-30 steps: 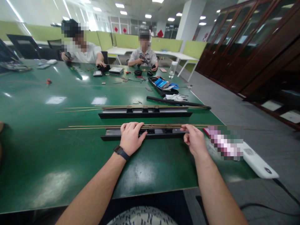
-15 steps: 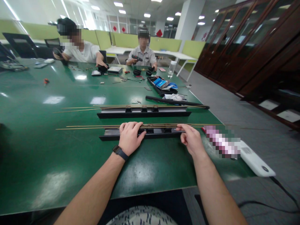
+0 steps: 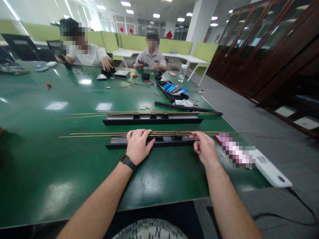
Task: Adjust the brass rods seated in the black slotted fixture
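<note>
A long black channel-shaped rail (image 3: 164, 143) with dark clips inside lies crosswise before me. Several thin gold-coloured rods (image 3: 89, 135) run along it and stick out past its left end. My left hand (image 3: 139, 143) is clasped over the rail left of its middle, fingers across the rods, thumb on the near side. At the rail's right end my right hand (image 3: 205, 146) has its fingers curled in a pinch on a thin rod; the exact contact is partly hidden.
Behind lies a second black rail (image 3: 152, 121) with rods on it. Farther back are a black tube (image 3: 186, 108), a glove (image 3: 185, 103) and a black tray (image 3: 174, 96). A white power device (image 3: 272, 168) is at right. Two people sit across the green table (image 3: 82, 186).
My right hand has slid slightly to the right along the rods. My left hand stays in place on the rail. Across the table, the co-workers' hands have shifted a little.
</note>
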{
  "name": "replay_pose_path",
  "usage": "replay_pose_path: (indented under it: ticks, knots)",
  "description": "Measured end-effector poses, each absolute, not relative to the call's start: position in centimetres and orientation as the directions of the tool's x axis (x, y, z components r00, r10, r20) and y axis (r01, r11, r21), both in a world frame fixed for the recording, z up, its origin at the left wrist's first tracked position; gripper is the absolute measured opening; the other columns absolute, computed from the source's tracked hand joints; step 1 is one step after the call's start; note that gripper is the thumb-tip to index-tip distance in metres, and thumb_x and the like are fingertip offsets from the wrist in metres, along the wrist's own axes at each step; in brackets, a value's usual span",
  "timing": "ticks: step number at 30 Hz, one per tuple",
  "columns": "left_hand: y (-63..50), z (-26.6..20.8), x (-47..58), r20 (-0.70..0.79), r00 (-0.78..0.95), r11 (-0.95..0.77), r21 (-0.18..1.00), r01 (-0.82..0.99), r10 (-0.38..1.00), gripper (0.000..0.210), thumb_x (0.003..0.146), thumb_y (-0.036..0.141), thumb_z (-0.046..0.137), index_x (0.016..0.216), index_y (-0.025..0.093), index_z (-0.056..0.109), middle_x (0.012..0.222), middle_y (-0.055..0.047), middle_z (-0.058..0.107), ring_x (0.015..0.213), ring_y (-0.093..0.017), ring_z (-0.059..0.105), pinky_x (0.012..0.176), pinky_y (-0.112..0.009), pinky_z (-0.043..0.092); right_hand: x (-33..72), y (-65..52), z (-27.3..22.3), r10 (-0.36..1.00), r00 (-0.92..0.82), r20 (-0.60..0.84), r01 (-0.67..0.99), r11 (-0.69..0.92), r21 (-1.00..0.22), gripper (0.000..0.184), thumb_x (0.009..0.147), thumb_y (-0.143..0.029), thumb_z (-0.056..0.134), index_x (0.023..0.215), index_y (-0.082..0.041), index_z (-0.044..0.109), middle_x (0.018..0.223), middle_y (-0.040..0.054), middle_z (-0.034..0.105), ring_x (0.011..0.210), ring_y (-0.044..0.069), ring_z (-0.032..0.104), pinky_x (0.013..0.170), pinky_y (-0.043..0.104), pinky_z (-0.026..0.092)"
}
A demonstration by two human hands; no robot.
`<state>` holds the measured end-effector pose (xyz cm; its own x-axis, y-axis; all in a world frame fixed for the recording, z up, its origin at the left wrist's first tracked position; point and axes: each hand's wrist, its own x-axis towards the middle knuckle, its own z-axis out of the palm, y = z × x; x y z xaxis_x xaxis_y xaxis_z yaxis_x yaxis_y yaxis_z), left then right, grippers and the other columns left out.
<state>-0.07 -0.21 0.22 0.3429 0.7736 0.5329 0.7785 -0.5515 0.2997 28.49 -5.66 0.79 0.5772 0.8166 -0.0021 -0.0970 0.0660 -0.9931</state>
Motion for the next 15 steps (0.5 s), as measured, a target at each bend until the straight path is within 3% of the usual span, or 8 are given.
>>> replay_pose_path:
  ticks: [5,15]
  knots:
    - [-0.16,0.11,-0.07,0.547,0.337,-0.556,0.301,0.774,0.766,0.033,0.094,0.040,0.065,0.125,0.027,0.067,0.119,-0.009,0.072,0.114,-0.029,0.063,0.102,-0.049,0.035,28.21,-5.83,0.85,0.867,0.499,0.015,-0.071,0.058,-0.996,0.033,0.081,-0.046,0.074,0.094,-0.016,0.076,0.090,0.0074,0.075,0.035,0.003,0.046,0.028,0.016,0.020]
    - [-0.19,0.15,-0.14,0.549,0.341,-0.561,0.300,0.771,0.763,0.032,0.095,0.040,0.064,0.124,0.026,0.066,0.119,-0.009,0.072,0.113,-0.028,0.063,0.102,-0.048,0.035,28.73,-5.49,0.59,0.781,0.624,-0.006,-0.112,0.082,-0.990,0.026,0.079,-0.040,0.074,0.085,-0.015,0.074,0.081,0.0060,0.073,0.034,0.004,0.046,0.028,0.016,0.017]
